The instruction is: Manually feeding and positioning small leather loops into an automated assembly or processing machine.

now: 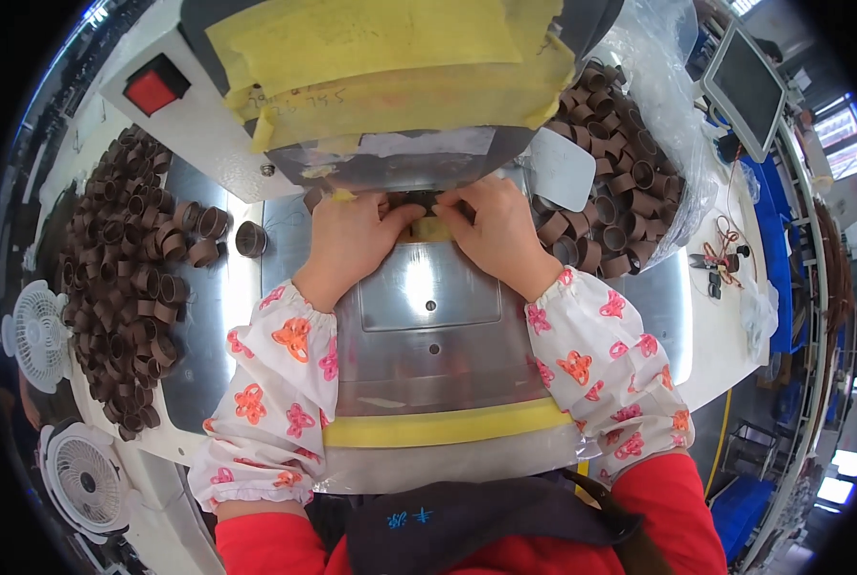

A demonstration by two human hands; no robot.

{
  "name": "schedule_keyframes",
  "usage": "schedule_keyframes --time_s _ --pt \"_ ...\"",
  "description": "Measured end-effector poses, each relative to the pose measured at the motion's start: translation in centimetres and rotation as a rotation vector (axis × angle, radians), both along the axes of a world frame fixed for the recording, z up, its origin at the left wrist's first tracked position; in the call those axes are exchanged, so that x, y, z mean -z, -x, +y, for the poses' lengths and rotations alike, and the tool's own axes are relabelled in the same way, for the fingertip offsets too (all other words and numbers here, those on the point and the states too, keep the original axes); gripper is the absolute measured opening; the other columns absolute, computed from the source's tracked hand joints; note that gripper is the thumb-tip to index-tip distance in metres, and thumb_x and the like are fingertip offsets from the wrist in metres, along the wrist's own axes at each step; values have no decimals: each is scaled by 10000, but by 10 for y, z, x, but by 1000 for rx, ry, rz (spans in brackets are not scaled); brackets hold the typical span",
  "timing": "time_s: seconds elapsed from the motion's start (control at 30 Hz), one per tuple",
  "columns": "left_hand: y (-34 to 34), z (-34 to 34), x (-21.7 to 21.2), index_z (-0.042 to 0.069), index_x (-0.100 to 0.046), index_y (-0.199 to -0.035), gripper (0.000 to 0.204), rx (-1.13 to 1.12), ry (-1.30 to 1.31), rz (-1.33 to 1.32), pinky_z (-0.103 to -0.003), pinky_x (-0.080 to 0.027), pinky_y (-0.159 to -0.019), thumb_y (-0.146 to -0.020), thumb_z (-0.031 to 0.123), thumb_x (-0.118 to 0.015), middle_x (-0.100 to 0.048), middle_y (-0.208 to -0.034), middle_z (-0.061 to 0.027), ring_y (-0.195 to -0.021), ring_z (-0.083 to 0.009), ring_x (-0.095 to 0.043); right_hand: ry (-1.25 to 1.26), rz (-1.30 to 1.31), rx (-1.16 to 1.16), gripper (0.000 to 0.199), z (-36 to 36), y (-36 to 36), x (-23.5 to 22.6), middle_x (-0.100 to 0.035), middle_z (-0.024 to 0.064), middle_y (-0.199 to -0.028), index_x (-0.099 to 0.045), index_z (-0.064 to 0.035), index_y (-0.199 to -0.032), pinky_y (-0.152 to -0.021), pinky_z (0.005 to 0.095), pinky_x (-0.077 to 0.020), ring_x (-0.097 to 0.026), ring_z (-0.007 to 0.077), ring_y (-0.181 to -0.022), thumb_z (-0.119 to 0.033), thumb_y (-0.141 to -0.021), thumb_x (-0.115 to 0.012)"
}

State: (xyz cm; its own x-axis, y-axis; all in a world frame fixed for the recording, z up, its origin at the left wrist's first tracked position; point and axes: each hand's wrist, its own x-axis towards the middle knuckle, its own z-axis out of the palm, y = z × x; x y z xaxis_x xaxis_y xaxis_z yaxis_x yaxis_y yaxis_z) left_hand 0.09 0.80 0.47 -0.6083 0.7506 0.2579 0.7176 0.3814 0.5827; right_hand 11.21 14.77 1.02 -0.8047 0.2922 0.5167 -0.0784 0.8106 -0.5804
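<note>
We find passage over the near metal plate [390,367]; far machine head [381,72], left ring pile [127,264] and right ring pile [630,177] obstruct.

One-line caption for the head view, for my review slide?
Left hand and right hand close together at a yellow-taped machine, a heap of brown rings on either side.

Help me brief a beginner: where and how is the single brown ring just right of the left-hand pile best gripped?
Probably pinch the brown ring by its thin wall at the visible open end, coming from its right: the pile crowds its left, while metal tabletop borders its right.
</note>
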Motion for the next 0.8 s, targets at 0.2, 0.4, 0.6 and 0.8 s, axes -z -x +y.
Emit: schedule_keyframes --time_s 0.2,0.4,0.6,0.8 --pt "-20 -12 -17 60 -648 -763 235 73 34 -177 -330 -474 -541 -724 287 -694 -635 -657 -88 -597 -243 -623 93 -13 -93 128 -11 -24 1 -551 130 -695 -540 -25 -674 -527 410 -434 -559 331 -602 -48 -672 -666" --pt "-31 -17 -10 80 -637 -770 219 141 35 -242 -315 -457 -518 -713 277 -714 -629 -637 -73 -562 -226 -614 126 -26 24 102 -25 -26 -6 -555 93 -690 -592 6 -790 -530 294 -454 -565 231 -568 -51 -736 -658" --pt "-21 -13 -16 33 -630 -807 168 140 -158 -374 -301 -457 -528 -803 201 -641 -647 -690 -71 -585 -194 -618 542 -258 -141 78 -23 -25 -15 -625 113 -732 -600 -3 -836 -578 301 -474 -606 241 -632 -32 -765 -611" --pt "-8 -19 -11 36 -634 -834 191 338 -124 -28 -362 -456 -526 -872 196 -537 -620 -676 -106 -585 -292 -595 202 -121 -469 126 -50 -40 -10 -611 96 -706 -595 -37 -882 -563 303 -463 -593 229 -603 -18 -758 -601"
